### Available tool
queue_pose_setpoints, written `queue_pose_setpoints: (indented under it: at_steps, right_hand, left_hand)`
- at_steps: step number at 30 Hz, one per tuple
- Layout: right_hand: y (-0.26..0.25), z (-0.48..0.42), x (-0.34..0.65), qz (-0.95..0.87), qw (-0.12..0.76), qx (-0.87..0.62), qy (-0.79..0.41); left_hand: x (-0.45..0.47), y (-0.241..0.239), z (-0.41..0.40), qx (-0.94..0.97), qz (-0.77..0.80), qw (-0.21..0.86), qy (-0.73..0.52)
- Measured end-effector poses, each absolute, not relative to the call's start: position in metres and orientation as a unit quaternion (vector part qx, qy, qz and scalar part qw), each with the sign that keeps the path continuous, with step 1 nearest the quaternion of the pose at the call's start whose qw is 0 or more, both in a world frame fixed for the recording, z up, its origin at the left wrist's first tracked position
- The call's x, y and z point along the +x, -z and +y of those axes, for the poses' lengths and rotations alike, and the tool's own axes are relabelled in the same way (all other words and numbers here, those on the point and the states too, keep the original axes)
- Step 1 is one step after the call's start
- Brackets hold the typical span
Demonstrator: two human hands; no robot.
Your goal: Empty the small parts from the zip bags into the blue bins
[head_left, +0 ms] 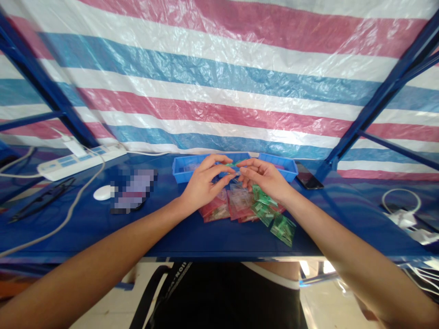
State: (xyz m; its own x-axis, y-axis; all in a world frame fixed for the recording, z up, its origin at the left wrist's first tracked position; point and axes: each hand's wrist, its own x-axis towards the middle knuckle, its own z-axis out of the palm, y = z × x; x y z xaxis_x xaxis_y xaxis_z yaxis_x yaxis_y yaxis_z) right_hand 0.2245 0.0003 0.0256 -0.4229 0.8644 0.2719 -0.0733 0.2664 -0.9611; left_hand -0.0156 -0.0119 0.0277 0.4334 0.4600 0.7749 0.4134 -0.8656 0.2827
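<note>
My left hand (207,180) and my right hand (262,177) almost meet over the pile at the middle of the table. The fingertips of both are pinched together; whatever small thing they hold is too small and hidden to name. Green plastic (232,164) shows just behind the fingertips. Under the hands lie several red-tinted zip bags (219,208) with small pieces inside. Several green-tinted zip bags (283,228) overlap them on the right, below my right hand. A blue plastic bin (181,171) stands behind my left hand, and another blue bin (290,170) behind my right.
A dark phone (309,177) lies right of the bins. On the left are a blurred-out purple object (135,189), a white rounded object (104,193), glasses (44,198), a power strip (82,160) and a cable. White chargers (404,218) sit far right. Striped sheeting (219,91) hangs behind.
</note>
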Motion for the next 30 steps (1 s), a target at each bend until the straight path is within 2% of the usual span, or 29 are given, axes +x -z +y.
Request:
queue_pose_setpoints:
  at_steps: [8,15,24,30]
  right_hand:
    - [-0.022,-0.001,0.225,-0.724,0.459,-0.325,-0.399]
    - [-0.019,0.003,0.225,-0.705,0.445,-0.276,-0.478]
    - [-0.02,0.007,0.228,-0.667,0.474,-0.272,-0.506]
    - [-0.019,0.005,0.226,-0.658,0.468,-0.285,-0.516]
  left_hand:
    - [-0.015,-0.025,-0.013,0.828,0.318,0.136,-0.442]
    - [-0.014,-0.021,-0.011,0.833,0.3,0.188,-0.425]
    - [-0.016,-0.024,-0.01,0.863,0.244,0.027,-0.441]
    - [-0.018,-0.022,-0.006,0.872,0.231,0.003,-0.431]
